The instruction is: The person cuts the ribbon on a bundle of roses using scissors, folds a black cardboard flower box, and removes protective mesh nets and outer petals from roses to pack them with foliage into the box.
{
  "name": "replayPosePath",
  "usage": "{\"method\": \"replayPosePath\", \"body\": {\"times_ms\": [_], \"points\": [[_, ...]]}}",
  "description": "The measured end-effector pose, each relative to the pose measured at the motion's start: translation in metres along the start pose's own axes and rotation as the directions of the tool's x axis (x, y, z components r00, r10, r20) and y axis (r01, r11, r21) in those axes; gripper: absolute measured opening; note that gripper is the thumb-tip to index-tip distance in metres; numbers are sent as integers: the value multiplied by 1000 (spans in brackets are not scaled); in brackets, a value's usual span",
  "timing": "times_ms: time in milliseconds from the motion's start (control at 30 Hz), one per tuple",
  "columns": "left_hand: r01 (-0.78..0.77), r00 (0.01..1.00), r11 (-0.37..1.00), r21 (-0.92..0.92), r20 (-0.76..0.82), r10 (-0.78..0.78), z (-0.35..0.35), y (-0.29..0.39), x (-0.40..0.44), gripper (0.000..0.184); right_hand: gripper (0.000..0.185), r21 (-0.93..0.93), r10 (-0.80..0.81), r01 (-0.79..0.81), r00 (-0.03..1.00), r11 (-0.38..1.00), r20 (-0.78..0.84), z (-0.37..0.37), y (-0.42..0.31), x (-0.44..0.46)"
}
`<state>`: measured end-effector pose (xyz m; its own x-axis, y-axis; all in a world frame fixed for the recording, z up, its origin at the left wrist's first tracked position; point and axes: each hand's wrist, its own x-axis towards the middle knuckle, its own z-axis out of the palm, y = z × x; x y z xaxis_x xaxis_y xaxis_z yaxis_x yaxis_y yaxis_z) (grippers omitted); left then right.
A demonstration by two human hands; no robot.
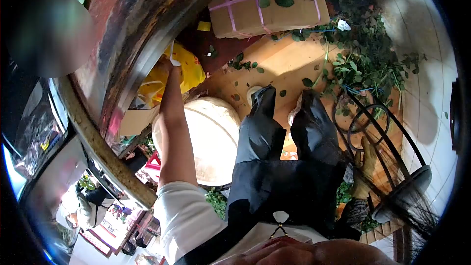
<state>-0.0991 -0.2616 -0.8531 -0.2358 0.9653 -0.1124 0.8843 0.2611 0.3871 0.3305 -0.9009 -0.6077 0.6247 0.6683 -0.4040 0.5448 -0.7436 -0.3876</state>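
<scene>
My left hand (170, 64) reaches to a yellow plastic bag (191, 68) at the upper left, under a curved worn edge. A narrow white thing (174, 61) lies right at that hand. Its fingers are too small and hidden to tell what they hold. My right hand (365, 169), in a tan work glove with a dark patterned cuff, hangs low on the right beside a stool (405, 191) with a grey top and black legs. Its fingers are stretched out, with nothing seen in them. A large round white tub-like thing (206, 140) stands beside my left forearm.
A cardboard box (270, 7) tied with pink strapping lies ahead. Cut leafy stems (360, 64) and loose leaves cover the floor at the upper right. The curved edge (132, 34) rises on the left. Another person (86, 208) is far off at the lower left.
</scene>
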Motion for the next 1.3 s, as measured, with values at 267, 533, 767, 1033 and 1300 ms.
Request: {"method": "replayPosePath", "body": {"times_ms": [267,533,767,1033,1300], "points": [[-53,998,958,-283,-36,45,-56,1,-29,27,43,12,31,-32,996,999,84,-4,1,-2],[-36,999,855,-517,13,50,-190,31,-113,28,43,25,17,-19,994,999,104,-49,-41,-24],[4,998,824,-566,59,35,-238,45,-153,29,43,39,3,-8,993,999,120,-78,-55,-28],[18,996,834,-552,79,31,-254,56,-167,30,41,-93,-164,186,965,978,203,-64,-20,-56],[-37,951,928,-371,271,147,-206,69,-187,32,43,-3,-82,84,983,996,166,-78,-20,-71]]}}
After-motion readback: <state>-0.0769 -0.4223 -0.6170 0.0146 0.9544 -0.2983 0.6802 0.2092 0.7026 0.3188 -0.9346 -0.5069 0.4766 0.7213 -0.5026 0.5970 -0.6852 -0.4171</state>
